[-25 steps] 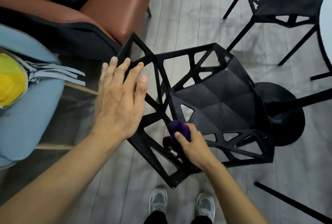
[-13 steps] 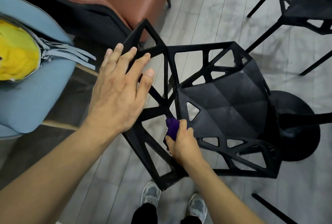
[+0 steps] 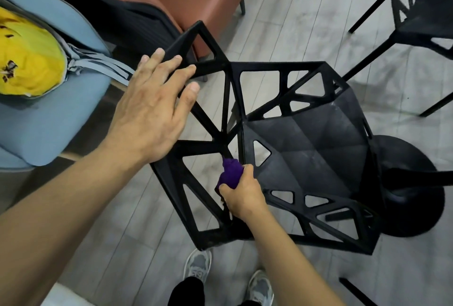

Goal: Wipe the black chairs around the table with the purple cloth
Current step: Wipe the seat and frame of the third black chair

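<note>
As right fingers (image 3: 224, 187) clutch it, purple cloth (image 3: 230, 170) apparently touches chair (image 3: 306, 148).

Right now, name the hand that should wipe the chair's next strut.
Right. The right hand grips the purple cloth against a strut of the black chair; the left hand lies flat on the backrest, without cloth, probably bracing it.
</note>
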